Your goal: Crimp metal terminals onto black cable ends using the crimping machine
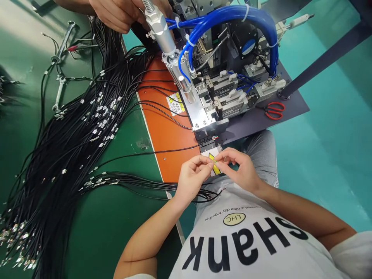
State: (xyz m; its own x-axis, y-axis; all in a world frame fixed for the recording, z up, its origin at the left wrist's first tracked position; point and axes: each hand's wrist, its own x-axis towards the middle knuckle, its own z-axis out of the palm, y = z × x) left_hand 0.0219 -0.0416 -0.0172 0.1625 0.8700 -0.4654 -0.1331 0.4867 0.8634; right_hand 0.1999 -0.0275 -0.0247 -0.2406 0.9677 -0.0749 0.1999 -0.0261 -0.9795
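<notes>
Head view: the left hand [193, 176] and the right hand [241, 169] meet just in front of the machine [209, 100]. Each grip is pinched narrow, finger to thumb, on a tiny wire tip [214, 164] between them; it is too small to see well. The wire tip sits over a yellow label [211, 157], close to the person's belly. Thin black cables [130, 180] run from under the left hand across the green counter [110, 224] to a big pile [72, 128]. Red scissors [274, 110] lie beside the machine. Another person's hand [116, 13] is at the top.
</notes>
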